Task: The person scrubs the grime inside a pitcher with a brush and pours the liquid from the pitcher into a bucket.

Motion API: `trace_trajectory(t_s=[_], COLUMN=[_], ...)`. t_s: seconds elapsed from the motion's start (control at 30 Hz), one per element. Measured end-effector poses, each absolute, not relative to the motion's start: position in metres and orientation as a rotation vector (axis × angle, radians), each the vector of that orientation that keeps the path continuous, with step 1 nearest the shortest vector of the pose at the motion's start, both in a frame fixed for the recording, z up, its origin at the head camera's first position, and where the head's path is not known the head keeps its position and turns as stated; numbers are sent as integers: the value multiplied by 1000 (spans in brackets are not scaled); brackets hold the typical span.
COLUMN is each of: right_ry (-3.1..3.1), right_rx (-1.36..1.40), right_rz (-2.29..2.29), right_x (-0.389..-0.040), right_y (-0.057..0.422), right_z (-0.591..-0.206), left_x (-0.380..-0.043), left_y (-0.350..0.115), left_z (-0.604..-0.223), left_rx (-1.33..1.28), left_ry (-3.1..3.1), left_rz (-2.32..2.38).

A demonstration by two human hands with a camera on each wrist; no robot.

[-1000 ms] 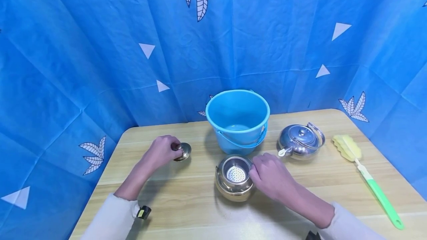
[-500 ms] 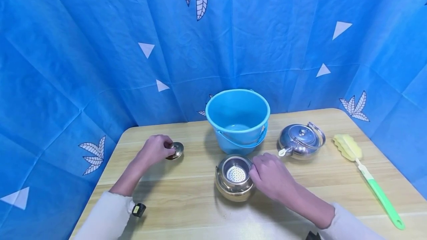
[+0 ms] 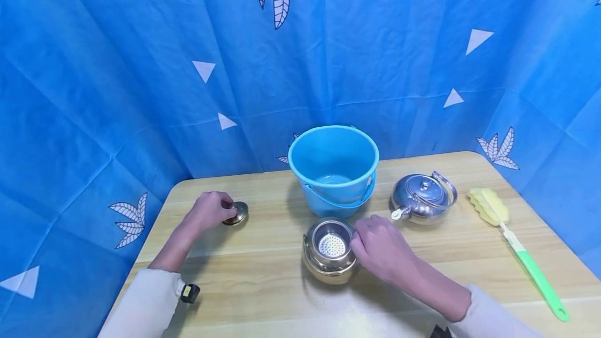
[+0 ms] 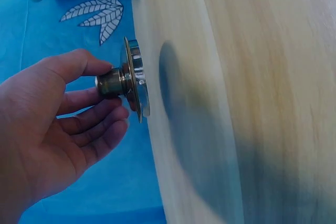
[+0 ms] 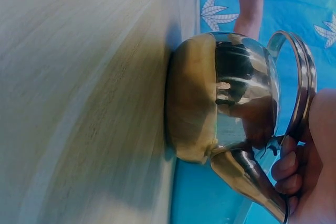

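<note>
My left hand (image 3: pixel 206 212) pinches the knob of a shiny gold-toned teapot lid (image 3: pixel 240 213) between thumb and fingers. In the left wrist view the lid (image 4: pixel 134 77) appears held on edge to the camera, close to the tabletop, its shadow falling on the wood. A gold-toned metal teapot (image 3: pixel 328 274) stands lidless at the table's middle, with a perforated strainer (image 3: pixel 332 246) inside its mouth. At its right side, my right hand (image 3: pixel 382 248) holds it by the handle. The right wrist view shows the curved handle (image 5: pixel 302 72) and fingers curled near the spout (image 5: pixel 247 174).
Behind the teapot stands a light blue bucket (image 3: pixel 324 203). A silver teapot (image 3: pixel 422 205) with its lid on sits to the right. Farther right lies a yellow sponge brush with a green handle (image 3: pixel 540 278). A blue patterned curtain (image 3: pixel 375 56) closes off the back and sides.
My left hand has moved left across the table with the lid, away from the gold-toned teapot. My right hand and that teapot have stayed in place.
</note>
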State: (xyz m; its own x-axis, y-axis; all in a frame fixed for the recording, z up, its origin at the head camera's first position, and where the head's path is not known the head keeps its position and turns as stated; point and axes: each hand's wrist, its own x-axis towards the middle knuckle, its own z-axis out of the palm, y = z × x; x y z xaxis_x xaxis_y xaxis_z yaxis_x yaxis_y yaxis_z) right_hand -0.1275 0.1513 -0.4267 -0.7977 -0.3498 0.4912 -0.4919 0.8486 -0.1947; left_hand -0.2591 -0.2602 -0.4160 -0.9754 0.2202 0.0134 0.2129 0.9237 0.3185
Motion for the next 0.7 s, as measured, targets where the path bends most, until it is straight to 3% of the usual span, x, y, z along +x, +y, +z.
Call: trace_trajectory(t_s=[0.7], right_ry=[-2571], right_rx=[627], right_rz=[453], right_x=[-127], right_y=[151], right_z=[-427], left_x=[-268], left_y=[-280], left_z=[-428], left_rx=[287], left_ry=[3026], left_rz=[521])
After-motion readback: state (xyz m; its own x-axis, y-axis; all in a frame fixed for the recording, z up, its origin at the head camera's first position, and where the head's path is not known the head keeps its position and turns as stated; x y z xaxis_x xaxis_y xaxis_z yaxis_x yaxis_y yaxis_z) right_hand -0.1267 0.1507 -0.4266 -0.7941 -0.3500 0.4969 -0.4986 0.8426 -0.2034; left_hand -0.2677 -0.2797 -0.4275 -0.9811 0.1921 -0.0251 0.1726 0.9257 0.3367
